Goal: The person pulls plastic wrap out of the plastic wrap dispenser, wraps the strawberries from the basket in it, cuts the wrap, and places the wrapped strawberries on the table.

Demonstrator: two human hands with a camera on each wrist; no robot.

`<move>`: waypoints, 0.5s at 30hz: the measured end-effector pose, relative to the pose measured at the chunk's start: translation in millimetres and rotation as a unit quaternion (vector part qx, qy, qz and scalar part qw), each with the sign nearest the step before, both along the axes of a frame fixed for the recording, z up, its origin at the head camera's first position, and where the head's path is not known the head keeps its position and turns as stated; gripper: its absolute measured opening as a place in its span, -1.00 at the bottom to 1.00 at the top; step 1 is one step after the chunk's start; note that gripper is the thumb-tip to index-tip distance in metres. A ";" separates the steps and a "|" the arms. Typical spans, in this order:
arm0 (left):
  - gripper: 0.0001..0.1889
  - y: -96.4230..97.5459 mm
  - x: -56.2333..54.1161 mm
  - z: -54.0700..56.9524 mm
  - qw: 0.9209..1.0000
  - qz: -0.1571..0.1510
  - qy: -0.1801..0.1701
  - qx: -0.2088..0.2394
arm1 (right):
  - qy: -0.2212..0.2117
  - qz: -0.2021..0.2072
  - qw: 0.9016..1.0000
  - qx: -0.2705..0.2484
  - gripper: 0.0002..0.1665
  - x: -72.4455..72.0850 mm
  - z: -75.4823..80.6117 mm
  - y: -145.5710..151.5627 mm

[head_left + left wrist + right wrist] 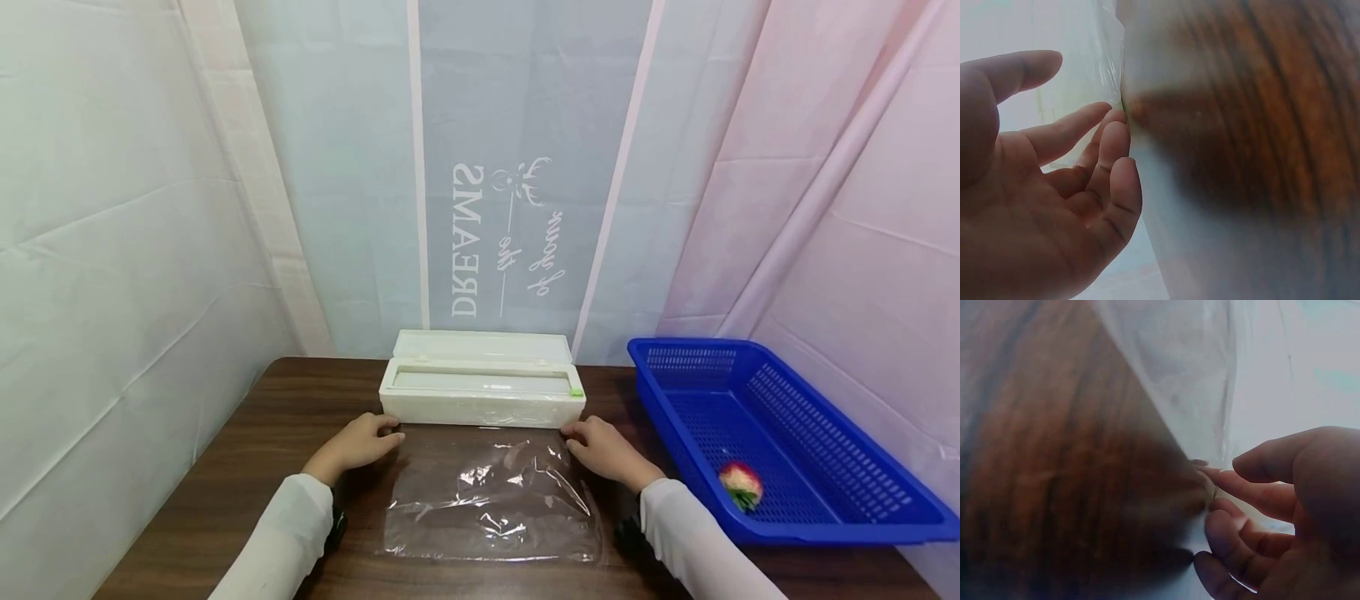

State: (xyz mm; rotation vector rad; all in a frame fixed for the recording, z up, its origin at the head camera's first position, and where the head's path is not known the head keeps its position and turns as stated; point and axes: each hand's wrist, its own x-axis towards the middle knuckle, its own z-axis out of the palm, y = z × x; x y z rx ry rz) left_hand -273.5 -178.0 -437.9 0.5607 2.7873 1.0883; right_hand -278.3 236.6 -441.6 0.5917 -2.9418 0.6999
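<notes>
A sheet of clear film [487,500] is being spread flat on the dark wooden desk [225,467], between the two hands and nearer the wearer than they are. The hands are being set well apart from each other. By the fingertips of the left hand [360,440], the film's far left corner is being touched, the thumb being lifted clear of the loosely bent fingers. At the far right corner, the film's edge is being touched by the right hand [603,450], whose fingers are also being bent loosely, with a small gap being shown below the thumb.

Just beyond both hands, a long white box [480,408] is being seen, its lid [483,346] being tipped back; a small green piece [576,392] is being shown at its right end, near the right hand. To the right of the right hand, a blue basket [862,533] is being rested on the desk, and inside it a red-and-cream strawberry [741,485] is lying. Beyond the hands and the box, a curtain [360,167] with white lettering is hanging.
</notes>
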 end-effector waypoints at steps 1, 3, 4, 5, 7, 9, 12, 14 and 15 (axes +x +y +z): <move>-0.53 -0.1 -0.2 -0.2 1.000 0.001 -0.001 0.001 | -0.005 0.000 1.000 0.001 -0.70 -0.1 -0.6 0.7; -0.53 0.4 0.4 -0.2 1.000 0.006 -0.002 0.000 | -0.012 -0.002 1.000 0.003 -0.69 0.2 -1.4 1.8; -0.53 0.7 0.9 -0.2 1.000 0.010 -0.002 -0.002 | -0.013 -0.003 1.000 0.003 -0.70 0.4 -1.3 1.9; -0.53 1.1 1.6 0.2 1.000 0.013 -0.005 -0.003 | -0.014 -0.004 1.000 0.002 -0.70 0.7 -1.0 2.0; -0.56 2.6 3.6 1.4 1.000 0.022 -0.007 -0.010 | -0.008 -0.006 1.000 0.000 -0.73 0.9 -0.2 2.4; -0.62 4.5 5.7 3.3 0.999 0.028 -0.004 -0.018 | 0.003 -0.011 1.000 -0.007 -0.79 1.6 1.9 2.1; -0.69 8.4 8.4 7.0 0.999 0.026 -0.003 -0.021 | 0.032 -0.008 0.999 -0.026 -0.85 2.0 4.7 1.4; -0.69 10.4 10.5 9.3 1.000 0.011 -0.006 -0.020 | 0.044 0.002 0.998 -0.046 -0.87 3.2 6.2 -0.9; -0.68 11.3 11.2 10.1 1.000 -0.002 -0.011 -0.017 | 0.048 0.013 0.997 -0.052 -0.86 3.9 6.3 -2.0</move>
